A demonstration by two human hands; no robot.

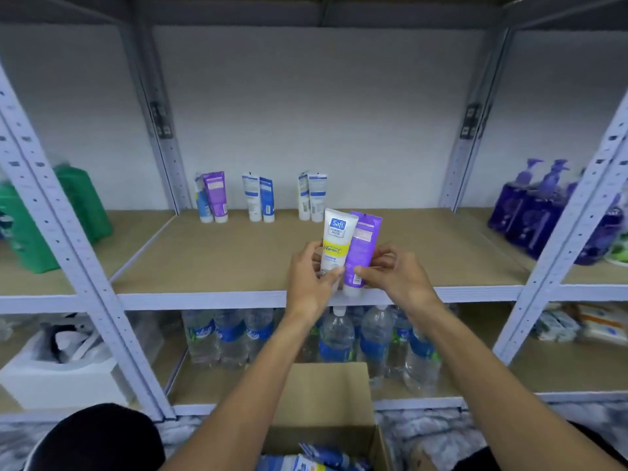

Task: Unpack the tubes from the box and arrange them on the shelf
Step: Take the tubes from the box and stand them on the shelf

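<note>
My left hand (pixel 311 277) grips a white tube with a yellow band (pixel 336 241), held upright, cap down, above the front edge of the brown shelf board (pixel 210 256). My right hand (pixel 390 271) pinches a purple tube (pixel 363 246) right beside it, the two tubes touching. At the back of the shelf stand three pairs of tubes: a blue and purple pair (pixel 212 197), a white and blue pair (pixel 258 197) and a white pair (pixel 312 197). Below my arms the open cardboard box (pixel 326 396) holds more blue tubes (pixel 316 460).
Grey slotted uprights (pixel 68 232) frame the bay. Green bottles (pixel 30 219) stand in the left bay, purple pump bottles (pixel 533 205) in the right. Water bottles (pixel 339 334) fill the shelf below, with a white foam box (pixel 57 375) at lower left.
</note>
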